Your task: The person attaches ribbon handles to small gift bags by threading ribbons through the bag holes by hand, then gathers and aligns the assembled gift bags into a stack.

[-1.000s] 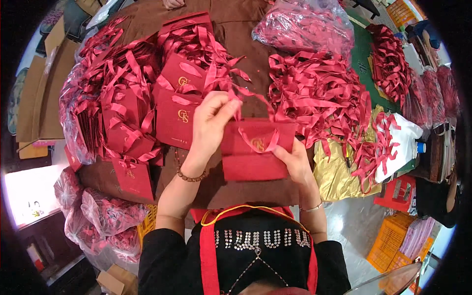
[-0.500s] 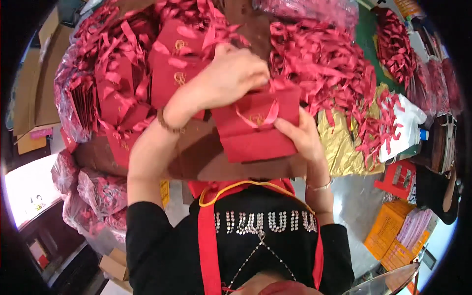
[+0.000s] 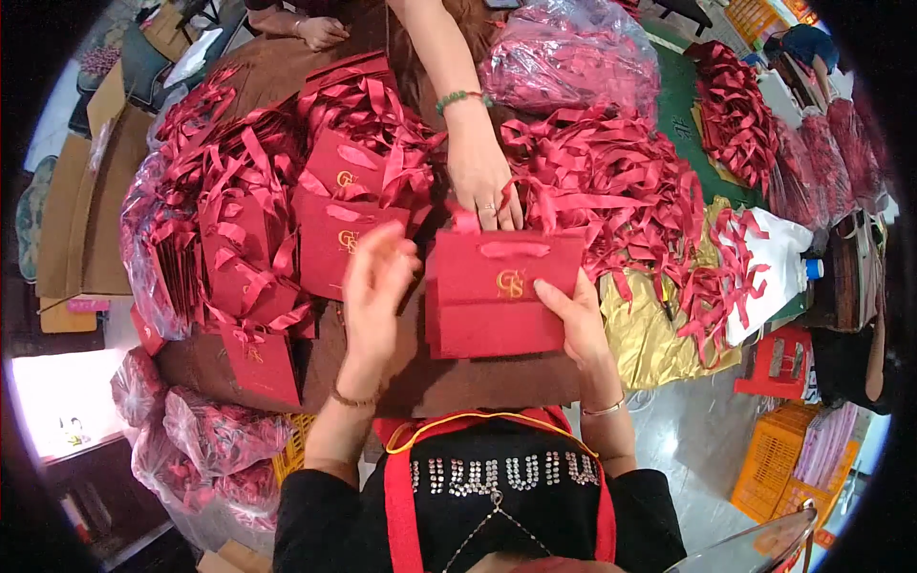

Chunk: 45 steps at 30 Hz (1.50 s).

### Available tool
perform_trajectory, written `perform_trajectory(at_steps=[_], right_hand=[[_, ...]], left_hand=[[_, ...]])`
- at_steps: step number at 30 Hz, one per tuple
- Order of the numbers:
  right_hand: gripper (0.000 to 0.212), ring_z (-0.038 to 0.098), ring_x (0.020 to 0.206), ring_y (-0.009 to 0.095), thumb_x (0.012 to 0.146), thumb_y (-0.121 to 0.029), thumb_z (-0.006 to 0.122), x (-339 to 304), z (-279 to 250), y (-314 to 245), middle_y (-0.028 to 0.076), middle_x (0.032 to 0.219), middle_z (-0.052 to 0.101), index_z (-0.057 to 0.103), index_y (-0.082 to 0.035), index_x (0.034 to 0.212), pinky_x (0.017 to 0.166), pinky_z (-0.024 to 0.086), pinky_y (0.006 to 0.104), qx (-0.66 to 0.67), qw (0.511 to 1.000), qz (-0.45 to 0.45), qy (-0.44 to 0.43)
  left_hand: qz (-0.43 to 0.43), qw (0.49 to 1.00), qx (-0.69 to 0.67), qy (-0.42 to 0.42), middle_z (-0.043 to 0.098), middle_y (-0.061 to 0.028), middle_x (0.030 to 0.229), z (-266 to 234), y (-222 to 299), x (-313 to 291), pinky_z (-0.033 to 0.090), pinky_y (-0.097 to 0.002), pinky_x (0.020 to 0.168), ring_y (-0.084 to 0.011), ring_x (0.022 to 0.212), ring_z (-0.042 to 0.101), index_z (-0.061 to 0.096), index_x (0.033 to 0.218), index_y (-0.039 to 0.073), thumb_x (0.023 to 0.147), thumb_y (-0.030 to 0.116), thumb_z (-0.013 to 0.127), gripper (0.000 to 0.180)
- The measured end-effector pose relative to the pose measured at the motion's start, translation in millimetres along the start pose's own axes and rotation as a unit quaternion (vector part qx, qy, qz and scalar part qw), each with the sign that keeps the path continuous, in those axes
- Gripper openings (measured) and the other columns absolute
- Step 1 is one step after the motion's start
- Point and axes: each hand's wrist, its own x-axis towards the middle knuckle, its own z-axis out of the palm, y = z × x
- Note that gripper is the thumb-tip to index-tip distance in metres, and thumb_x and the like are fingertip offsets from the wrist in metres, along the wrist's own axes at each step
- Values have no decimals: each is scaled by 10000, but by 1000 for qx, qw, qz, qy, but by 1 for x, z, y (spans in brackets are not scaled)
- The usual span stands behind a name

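Note:
My right hand [image 3: 579,320] grips the right edge of a red paper gift bag [image 3: 497,329] with its thumb on the front. This bag has a ribbon handle and a gold emblem, and more red paper shows behind its left edge. To its left, my left hand [image 3: 378,286] is raised and apart from the bag, fingers blurred but spread, with nothing visible in them. A co-worker's hand [image 3: 480,180] with a ring and a green bead bracelet reaches down from the far side. Its fingertips are just behind the bag's top edge, next to a pink-red ribbon, and whether they hold anything is hidden.
Stacked red gift bags [image 3: 330,224] cover the brown table's left side. A heap of ribbon-handled bags [image 3: 611,181] lies right, beside gold wrapping [image 3: 659,344]. Plastic-wrapped bags [image 3: 573,67] sit farther back. An orange crate [image 3: 774,449] stands on the right floor. Another person's hand [image 3: 323,33] rests far left.
My left hand has moved from above the bag to its left and come away from it. The bag now lies straighter. The co-worker's arm has come in from the far side.

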Motion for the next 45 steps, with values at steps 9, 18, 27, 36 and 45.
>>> perform_trajectory(at_steps=[9,18,27,36,45], right_hand=[[409,564,1015,152,820,-151,659,2,-11,-12,60,1122,597,523,-3,1177,910,433,312,63,995,-20,-76],[314,593,956,145,928,-277,525,14,-8,-13,79,989,654,633,8,1005,859,452,282,-78,995,52,-28],[269,562,944,189,947,-265,491,-2,-39,37,117,941,636,601,-31,875,920,386,351,132,986,-51,85],[181,588,932,184,939,-181,502,-1,-44,32,96,952,642,596,-29,969,895,428,325,115,992,-23,48],[141,610,870,185,927,-154,520,21,-6,12,83,1017,612,543,-70,1038,718,506,313,132,990,3,-47]], left_hand=[[-121,968,-99,-196,525,-55,1209,-1,-30,-34,366,-290,969,-136,1103,479,401,1300,-16,867,40,575,470],[-35,963,146,-222,598,-174,1065,-12,-28,-42,443,-317,848,-210,977,581,467,1170,-46,883,110,561,340],[-34,951,215,-218,583,-199,933,15,-46,-75,452,-358,781,-274,884,589,483,1071,-23,889,156,562,267],[1,968,204,-145,579,-203,1114,1,-51,-72,441,-342,891,-296,1046,574,450,1228,-37,876,167,570,424],[36,973,-201,107,551,-104,1172,-72,14,-17,421,-312,936,-170,1071,536,434,1234,-15,857,18,540,393]])
